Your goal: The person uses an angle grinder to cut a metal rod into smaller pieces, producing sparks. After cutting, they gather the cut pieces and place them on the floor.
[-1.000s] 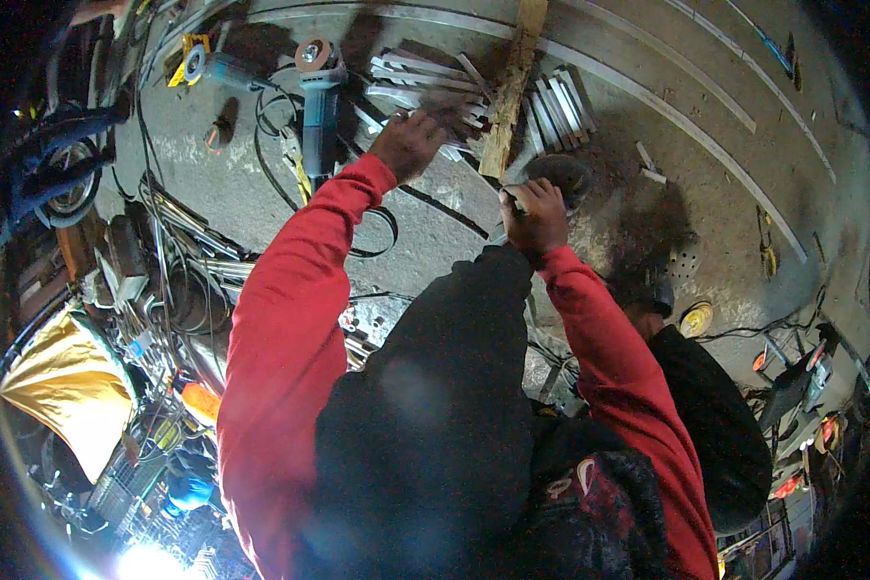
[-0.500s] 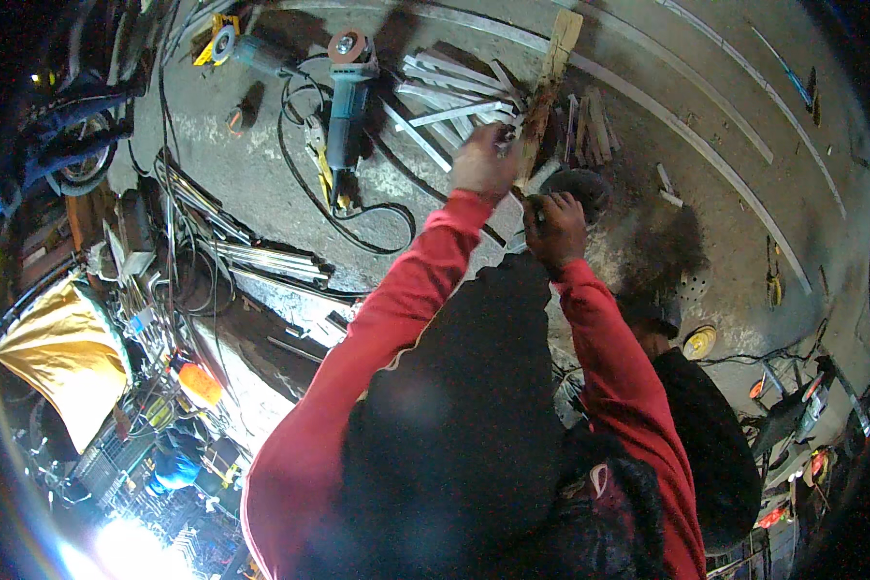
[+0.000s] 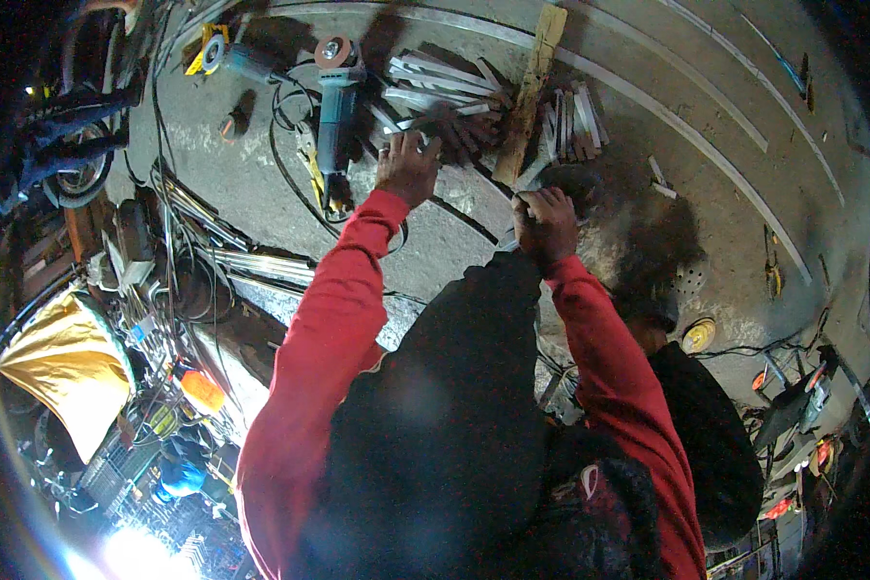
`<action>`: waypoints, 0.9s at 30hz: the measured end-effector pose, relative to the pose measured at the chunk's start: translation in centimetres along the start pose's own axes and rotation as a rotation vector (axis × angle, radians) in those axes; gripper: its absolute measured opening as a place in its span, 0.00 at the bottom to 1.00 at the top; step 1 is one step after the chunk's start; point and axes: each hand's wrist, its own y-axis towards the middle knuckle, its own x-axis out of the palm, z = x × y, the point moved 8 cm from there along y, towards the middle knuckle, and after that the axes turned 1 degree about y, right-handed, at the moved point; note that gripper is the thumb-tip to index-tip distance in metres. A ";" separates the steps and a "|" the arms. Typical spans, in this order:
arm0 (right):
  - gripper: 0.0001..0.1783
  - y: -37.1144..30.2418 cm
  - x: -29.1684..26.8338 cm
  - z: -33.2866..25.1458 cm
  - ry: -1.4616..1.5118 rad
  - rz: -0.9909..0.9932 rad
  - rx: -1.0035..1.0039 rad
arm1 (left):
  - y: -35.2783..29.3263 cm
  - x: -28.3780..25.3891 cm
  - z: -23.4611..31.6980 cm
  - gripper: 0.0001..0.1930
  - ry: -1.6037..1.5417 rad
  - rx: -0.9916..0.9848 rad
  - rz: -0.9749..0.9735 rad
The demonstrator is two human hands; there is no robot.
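– Concrete floor (image 3: 213,166), dim, hard glare lower left. Long pale strips (image 3: 609,74) run across the far side. Where are the short ones?

– Short metal strips (image 3: 435,82): loose fanned pile, left of a wooden plank (image 3: 527,106). Second bunch (image 3: 572,121) right of it, more side by side.

– Hands?

– Left hand (image 3: 406,172) just beside the pile's near edge, angle grinder (image 3: 336,121) to its left. Fingers bent, not fully spread; can't tell if they pinch anything. Right hand (image 3: 548,224) near the plank's near end, by a dark disc (image 3: 575,181); fingers look curled, what's under them is hidden.

– How would a strip handle?

– My read: light singly, stiff, not fragile. Faces could slide on each other; ends may be sharp. Grip mid-length, across the edges.

– Grinder?

– Heavier, probably head-weighted. Take it by the blue-grey body, clear of the brown wheel (image 3: 334,52).

– Containers?

– None I can confirm. Yellow round thing (image 3: 698,335) off to the right might be a tub or lid; contents, can't tell. Orange item (image 3: 202,391) at left: too cluttered to say.
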 end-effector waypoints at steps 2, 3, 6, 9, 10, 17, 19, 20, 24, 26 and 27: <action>0.05 0.0 0.0 -0.1 0.001 -0.005 -0.001 | 0.2 -0.9 -0.1 0.17 0.035 0.081 0.055; 0.05 0.0 0.1 0.0 0.004 -0.011 -0.002 | 0.6 -0.8 -0.3 0.17 0.058 0.111 0.012; 0.05 -0.1 0.2 0.1 0.006 -0.027 -0.002 | 1.6 -0.6 -0.5 0.16 0.030 0.200 -0.033; 0.05 -0.1 0.4 0.3 0.004 -0.033 0.008 | 2.5 0.5 -1.5 0.14 0.042 0.226 -0.085; 0.05 -0.2 0.4 0.4 0.003 -0.035 0.013 | 2.6 0.8 -2.1 0.13 0.053 0.206 -0.073; 0.07 -0.1 0.5 0.2 -0.034 -0.032 0.007 | 0.3 -2.0 -9.3 0.09 -0.301 -0.023 0.496; 0.07 -0.1 0.5 0.1 -0.043 -0.042 0.012 | -0.2 -1.8 -8.8 0.10 -0.246 0.040 0.401; 0.07 -0.1 0.4 0.0 -0.045 -0.043 0.010 | -0.4 -1.6 -8.2 0.10 -0.208 0.078 0.341; 0.06 -0.1 0.3 0.1 -0.024 -0.047 0.017 | -1.2 -0.9 -2.4 0.16 -0.090 0.323 0.258; 0.05 -0.1 0.3 0.1 -0.009 -0.047 0.006 | -1.9 -0.1 0.6 0.17 -0.089 0.427 0.255; 0.05 -0.1 0.3 0.0 -0.002 -0.037 -0.008 | -2.2 0.8 1.3 0.17 -0.051 0.419 0.180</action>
